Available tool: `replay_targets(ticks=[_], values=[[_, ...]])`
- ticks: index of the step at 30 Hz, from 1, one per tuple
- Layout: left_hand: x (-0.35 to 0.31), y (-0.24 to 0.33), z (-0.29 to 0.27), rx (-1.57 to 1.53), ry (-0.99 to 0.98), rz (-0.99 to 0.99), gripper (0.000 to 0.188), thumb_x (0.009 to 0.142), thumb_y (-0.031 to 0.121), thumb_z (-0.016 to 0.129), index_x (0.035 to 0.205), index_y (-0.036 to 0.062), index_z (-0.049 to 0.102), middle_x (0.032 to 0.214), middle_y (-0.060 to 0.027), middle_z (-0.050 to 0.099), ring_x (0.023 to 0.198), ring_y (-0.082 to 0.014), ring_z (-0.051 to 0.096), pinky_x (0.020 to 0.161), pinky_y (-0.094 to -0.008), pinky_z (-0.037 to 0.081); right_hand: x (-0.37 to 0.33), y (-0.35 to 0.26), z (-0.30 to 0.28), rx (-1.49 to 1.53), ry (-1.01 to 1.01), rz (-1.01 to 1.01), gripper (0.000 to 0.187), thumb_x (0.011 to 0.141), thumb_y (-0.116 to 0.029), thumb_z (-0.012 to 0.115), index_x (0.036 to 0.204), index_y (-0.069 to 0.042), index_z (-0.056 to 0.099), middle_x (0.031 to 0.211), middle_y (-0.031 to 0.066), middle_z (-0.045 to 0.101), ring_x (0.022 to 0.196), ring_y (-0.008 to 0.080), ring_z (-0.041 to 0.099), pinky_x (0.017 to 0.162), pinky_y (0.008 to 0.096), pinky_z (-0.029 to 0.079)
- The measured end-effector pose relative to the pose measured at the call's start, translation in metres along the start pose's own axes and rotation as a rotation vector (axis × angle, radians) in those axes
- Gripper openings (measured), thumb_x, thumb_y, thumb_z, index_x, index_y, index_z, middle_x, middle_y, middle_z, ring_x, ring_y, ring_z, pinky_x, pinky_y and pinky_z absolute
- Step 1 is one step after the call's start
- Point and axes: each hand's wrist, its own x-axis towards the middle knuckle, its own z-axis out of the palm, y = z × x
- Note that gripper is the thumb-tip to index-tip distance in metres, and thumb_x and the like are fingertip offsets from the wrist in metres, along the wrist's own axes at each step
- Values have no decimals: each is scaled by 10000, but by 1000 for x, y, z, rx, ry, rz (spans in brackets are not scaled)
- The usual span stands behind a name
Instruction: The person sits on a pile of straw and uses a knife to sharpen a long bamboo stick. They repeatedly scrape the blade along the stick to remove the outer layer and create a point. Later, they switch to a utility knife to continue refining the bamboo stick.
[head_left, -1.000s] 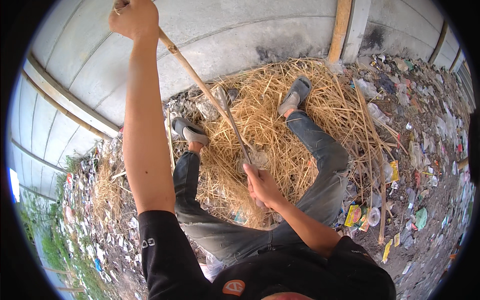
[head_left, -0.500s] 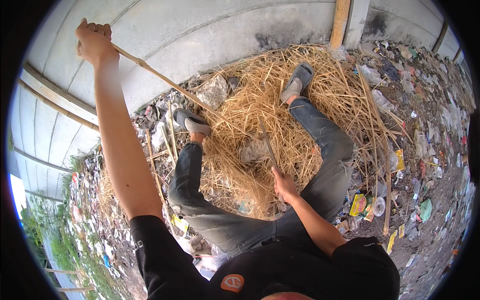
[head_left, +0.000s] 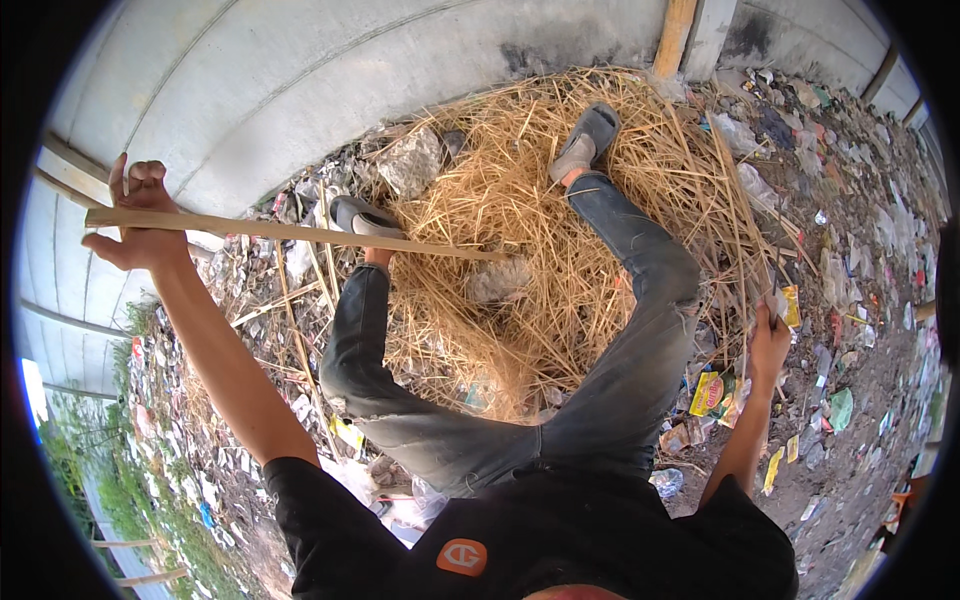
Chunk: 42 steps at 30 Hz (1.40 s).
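Note:
A long, flat bamboo strip (head_left: 300, 233) slants from the upper left toward the middle. Near its outer end it lies across the palm of my left hand (head_left: 150, 225), which supports it with fingers loosely spread around it. The strip's inner end reaches over a grey stone (head_left: 497, 282) between my feet, among straw-like bamboo shavings (head_left: 540, 330). Out to the right, beyond my knee, my right hand (head_left: 768, 345) is closed, apparently around the knife seen earlier; its blade is hard to pick out against the sticks and litter.
My legs are spread around the shavings, both feet in grey slippers (head_left: 597, 135). A pale concrete wall (head_left: 330, 70) stands ahead, with a rock (head_left: 410, 163) near its foot. Long bamboo strips (head_left: 745, 220) lie right of the pile. Plastic litter (head_left: 840, 410) covers the ground on both sides.
My right hand has swung from the middle far out to the right. My left hand has dropped lower and loosened, and the strip now shows its broad face at a flatter slant.

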Motion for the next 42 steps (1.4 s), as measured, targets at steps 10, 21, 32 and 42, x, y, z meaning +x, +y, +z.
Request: replay_targets(ticks=[10, 21, 32, 42], values=[[-260, -30, 5, 1031, 936, -585, 372, 1011, 355, 567, 1204, 50, 655, 1014, -172, 731, 961, -276, 734, 913, -406, 629, -31, 124, 19, -424, -282, 138, 554, 851, -402, 692, 1170, 48, 634, 1112, 273, 688, 1216, 479, 538, 1029, 498, 428], [-342, 139, 25, 719, 1086, -429, 396, 1017, 386, 592, 1005, -5, 649, 984, -112, 651, 902, -195, 698, 787, -259, 664, -132, 210, 139, -432, -420, 224, 441, 763, -202, 747, 1149, -30, 622, 1126, 302, 608, 1029, 479, 632, 901, 526, 518], [-395, 72, 99, -70, 1109, -309, 497, 1042, 417, 480, 1227, -45, 474, 1110, -246, 639, 1038, -293, 690, 824, -287, 665, -205, 214, 153, -478, -533, 87, 601, 855, -250, 718, 1346, -1, 478, 1218, 294, 534, 1134, 476, 574, 949, 533, 486], [-377, -104, 290, -580, 1050, -909, 364, 927, 433, 656, 1088, 109, 617, 1132, -86, 667, 1121, -272, 660, 963, -284, 590, -178, 179, 171, -573, -636, 226, 479, 915, -361, 641, 1234, -11, 569, 1185, 286, 623, 1115, 475, 612, 928, 556, 498]])
